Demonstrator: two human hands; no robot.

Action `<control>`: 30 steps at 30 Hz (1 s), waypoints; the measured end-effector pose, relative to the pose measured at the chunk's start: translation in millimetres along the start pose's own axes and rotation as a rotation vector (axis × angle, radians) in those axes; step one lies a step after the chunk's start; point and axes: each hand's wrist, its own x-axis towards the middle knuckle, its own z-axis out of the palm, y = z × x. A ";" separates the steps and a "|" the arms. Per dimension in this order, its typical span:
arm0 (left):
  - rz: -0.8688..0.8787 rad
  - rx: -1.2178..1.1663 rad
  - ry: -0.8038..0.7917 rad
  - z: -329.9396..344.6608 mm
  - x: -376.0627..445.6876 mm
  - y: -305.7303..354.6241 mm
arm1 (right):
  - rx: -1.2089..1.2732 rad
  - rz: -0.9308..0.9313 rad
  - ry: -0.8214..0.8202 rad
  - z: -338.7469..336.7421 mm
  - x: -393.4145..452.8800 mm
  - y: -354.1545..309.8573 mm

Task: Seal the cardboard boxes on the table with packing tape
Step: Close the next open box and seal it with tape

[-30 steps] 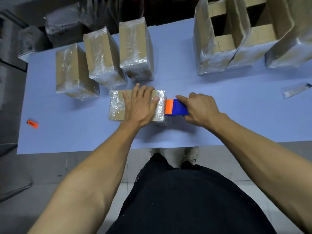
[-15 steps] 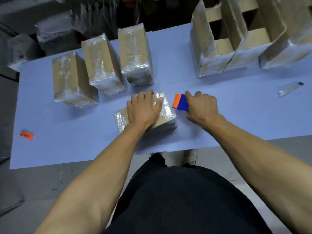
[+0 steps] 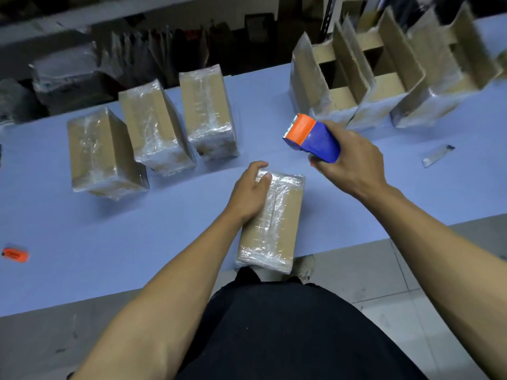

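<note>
cardboard box (image 3: 277,215) lay under my left hand (image 3: 250,191), fingers curled over its far end; my right hand (image 3: 349,163) gripped tape dispenser (image 3: 312,138), raised beyond it.

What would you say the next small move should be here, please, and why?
Probably bring the tape dispenser down onto the far end of the near box. The right hand holds it lifted clear of the table, while the left hand grips the box lying lengthwise toward the person, overhanging the table edge.
</note>
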 end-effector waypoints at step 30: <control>0.039 -0.196 0.235 -55.2 14.4 -0.9 | -0.125 -0.141 -0.139 -12.1 -41.8 18.6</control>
